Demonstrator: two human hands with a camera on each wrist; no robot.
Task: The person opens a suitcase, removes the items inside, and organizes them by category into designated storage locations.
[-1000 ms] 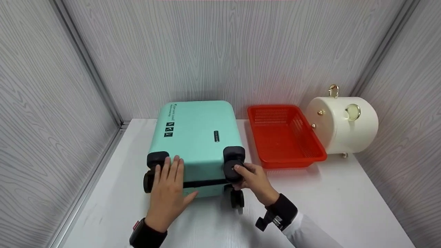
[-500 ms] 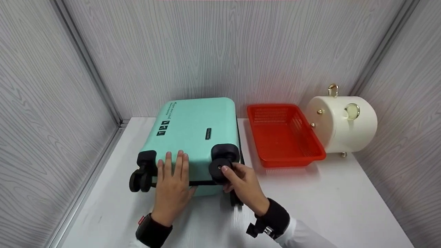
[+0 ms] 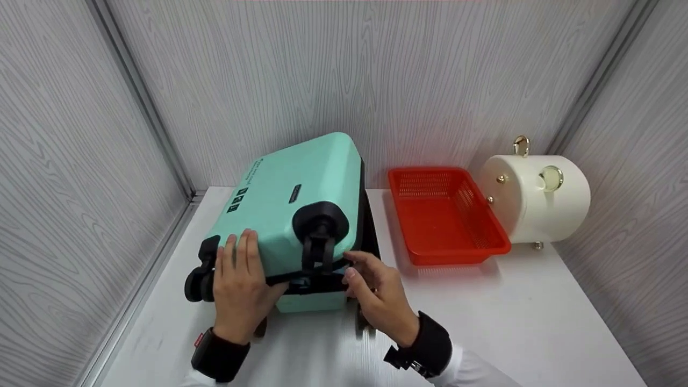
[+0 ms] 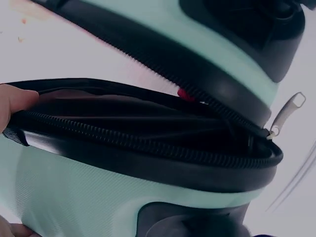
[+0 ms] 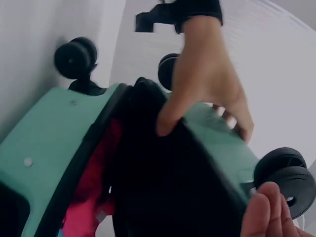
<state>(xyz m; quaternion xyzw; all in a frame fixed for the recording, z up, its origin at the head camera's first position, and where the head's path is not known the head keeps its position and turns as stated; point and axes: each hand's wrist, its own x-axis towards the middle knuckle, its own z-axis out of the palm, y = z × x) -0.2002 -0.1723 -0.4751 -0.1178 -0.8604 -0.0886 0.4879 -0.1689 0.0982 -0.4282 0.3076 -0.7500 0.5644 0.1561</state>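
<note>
A mint-green suitcase (image 3: 274,188) lies on the table, its upper half tilted up on the right. Along the near side a gap shows between the halves. My left hand (image 3: 242,290) grips the upper half's near edge, fingers flat on the shell and thumb (image 4: 17,101) hooked over the rim. Near the front right corner is my right hand (image 3: 379,295), fingers loosely bent, a fingertip at the shell's edge; it holds nothing. A black wheel (image 3: 320,247) is just left of it. In the left wrist view, a metal zip pull (image 4: 289,113) hangs where the open zip ends.
Something pinkish-red (image 5: 91,192) shows inside the suitcase in the right wrist view. A red plastic basket (image 3: 446,252) stands right of the suitcase. Beyond it is a cream cylindrical case (image 3: 548,207) with gold fittings. Panelled walls (image 3: 333,80) enclose the table (image 3: 510,317).
The suitcase's upper half has risen on the right and swung leftward, widening the gap. My right hand has let go of the wheel. My left hand has moved left with the shell.
</note>
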